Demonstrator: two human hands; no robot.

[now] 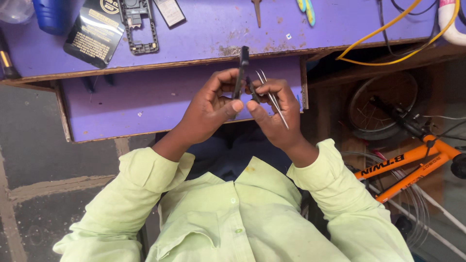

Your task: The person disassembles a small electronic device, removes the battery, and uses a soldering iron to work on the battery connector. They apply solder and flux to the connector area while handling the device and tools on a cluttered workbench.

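Observation:
My left hand [209, 104] holds a thin dark phone part [241, 68] edge-on, upright, pinched between thumb and fingers. My right hand [275, 112] grips metal tweezers [272, 97], their tips pointing up beside the dark part, and also pinches a small dark piece [251, 90] against it. Both hands meet in front of the purple drawer front [145, 102], below the purple workbench [218, 24]. Light green sleeves cover both forearms.
On the bench lie a black phone frame [139, 24], a dark flat package [95, 31], a small grey plate [170, 12], a blue container [53, 14] and a screwdriver tip [256, 12]. Yellow cable [388, 29] hangs at right. An orange bicycle [412, 160] lies on the floor.

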